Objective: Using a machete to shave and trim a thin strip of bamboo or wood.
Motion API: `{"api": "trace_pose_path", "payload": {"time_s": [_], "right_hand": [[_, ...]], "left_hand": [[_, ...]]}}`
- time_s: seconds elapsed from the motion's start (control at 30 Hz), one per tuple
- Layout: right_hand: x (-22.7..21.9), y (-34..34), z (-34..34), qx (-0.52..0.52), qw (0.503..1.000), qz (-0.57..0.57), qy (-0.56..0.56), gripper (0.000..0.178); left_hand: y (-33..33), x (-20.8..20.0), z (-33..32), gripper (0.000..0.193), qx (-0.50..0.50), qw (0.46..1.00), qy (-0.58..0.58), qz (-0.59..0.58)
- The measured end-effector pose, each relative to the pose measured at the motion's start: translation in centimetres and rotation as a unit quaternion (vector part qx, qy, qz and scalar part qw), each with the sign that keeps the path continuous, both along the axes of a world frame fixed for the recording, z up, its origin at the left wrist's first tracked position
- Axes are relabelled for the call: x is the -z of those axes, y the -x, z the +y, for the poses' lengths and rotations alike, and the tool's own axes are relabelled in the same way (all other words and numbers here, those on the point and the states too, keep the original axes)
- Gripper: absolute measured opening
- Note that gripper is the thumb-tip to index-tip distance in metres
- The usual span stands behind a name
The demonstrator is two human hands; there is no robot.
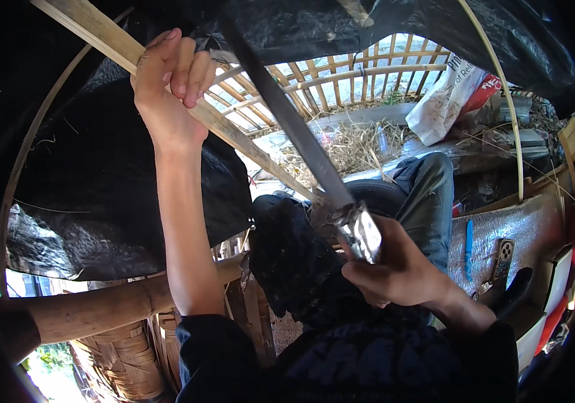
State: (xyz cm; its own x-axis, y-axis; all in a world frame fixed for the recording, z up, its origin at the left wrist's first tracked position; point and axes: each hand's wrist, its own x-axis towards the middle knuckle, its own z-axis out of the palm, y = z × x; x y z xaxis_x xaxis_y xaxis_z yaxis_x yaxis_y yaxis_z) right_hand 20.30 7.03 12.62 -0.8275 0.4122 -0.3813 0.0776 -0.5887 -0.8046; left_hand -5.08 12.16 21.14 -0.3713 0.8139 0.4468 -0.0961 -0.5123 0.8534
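Observation:
A long split bamboo strip [250, 146] slants from the upper left down to the middle, its lower end by my lap. High on it, the curled fingers of my left hand [172, 87] grip the strip. My right hand [402, 269] is closed round the silver-wrapped handle of a machete [294, 124]. The machete's dark, slightly blurred blade points up and away, to the right of the strip. Black cloth or plastic [307, 258] covers part of my lap, and the strip's lower tip is hard to make out there.
Black plastic sheeting [119, 168] hangs at left and overhead. Ahead stands a bamboo slat fence [341, 70] with dry straw [355, 148] and a white-and-red sack [442, 101]. A thick bamboo pole [126, 305] crosses lower left. A phone [502, 258] and a blue slender object [469, 248] lie right.

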Motion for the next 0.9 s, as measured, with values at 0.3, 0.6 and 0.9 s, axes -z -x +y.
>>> {"api": "trace_pose_path", "payload": {"time_s": [0.3,0.6,0.9], "right_hand": [[4.5,1.5,-1.9,-0.035,0.998,0.004,0.057,0.019],[-0.1,1.5,-0.9,0.002,0.987,0.105,0.12,0.014],[2.8,1.0,-0.2,-0.005,0.999,0.023,-0.037,0.021]], "left_hand": [[-0.1,0.1,-0.2,0.038,-0.019,1.0,-0.006,-0.01],[0.4,0.2,-0.2,0.037,-0.015,1.0,-0.007,0.001],[0.7,0.7,0.6,0.036,-0.142,0.99,-0.019,0.004]]}}
